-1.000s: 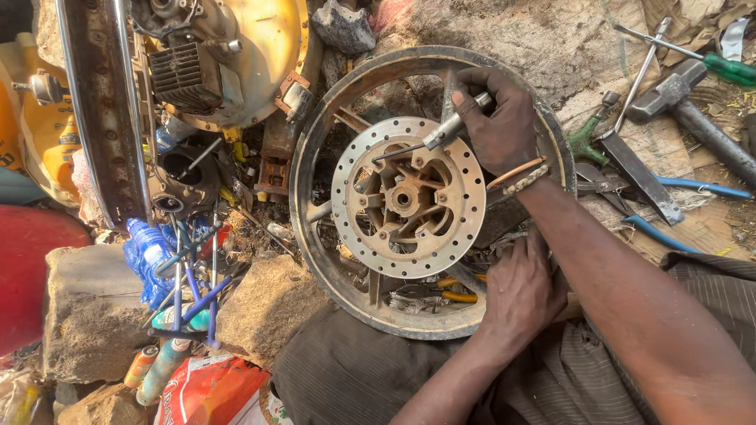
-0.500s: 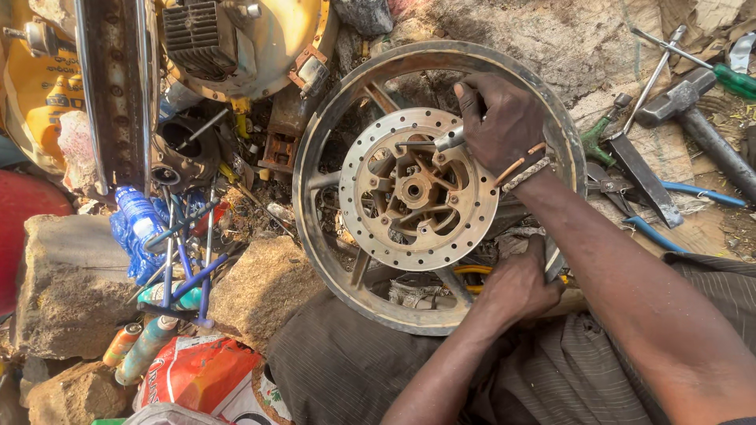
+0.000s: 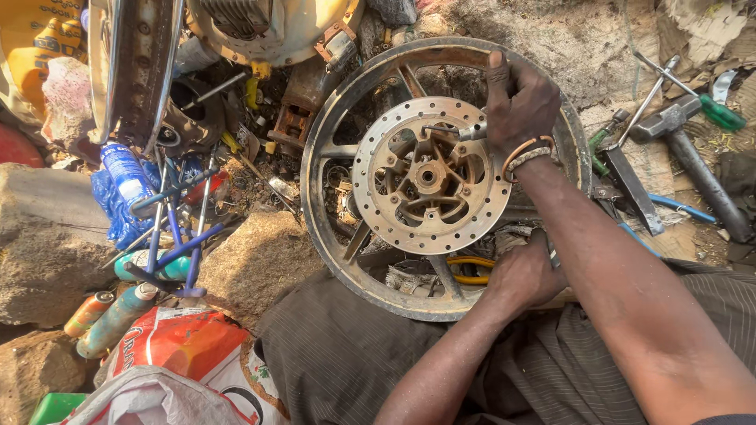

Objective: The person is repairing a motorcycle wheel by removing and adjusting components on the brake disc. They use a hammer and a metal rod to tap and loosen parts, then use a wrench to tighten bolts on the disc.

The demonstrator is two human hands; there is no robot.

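A dusty alloy wheel (image 3: 331, 149) lies flat on the ground in front of the person's lap, its rim resting against the dark trousers (image 3: 346, 354) at the near edge. A drilled brake disc (image 3: 370, 205) sits bolted on the hub at the wheel's middle. The right hand (image 3: 516, 106) is over the far right part of the wheel, its grip closed around a metal tool (image 3: 461, 132) whose slim shaft points left onto the disc's inner carrier, near one of the bolts. Bangles (image 3: 526, 156) ring that wrist. The left hand (image 3: 524, 275) is at the wheel's near right rim, fingers curled down over the edge; whether it clasps the rim or only presses on it I cannot tell. A yellow cable (image 3: 471, 270) shows through the spokes just beside that hand. To the right of the wheel, on cardboard, lie a hammer (image 3: 693, 161), a green-handled screwdriver (image 3: 720, 114) and a flat dark bar (image 3: 630, 189). To the left are a rock (image 3: 260, 264), blue-handled tools (image 3: 177, 248), a blue bottle (image 3: 126, 173) and spray cans (image 3: 114, 315). A yellow engine housing (image 3: 276, 31) lies beyond the wheel.
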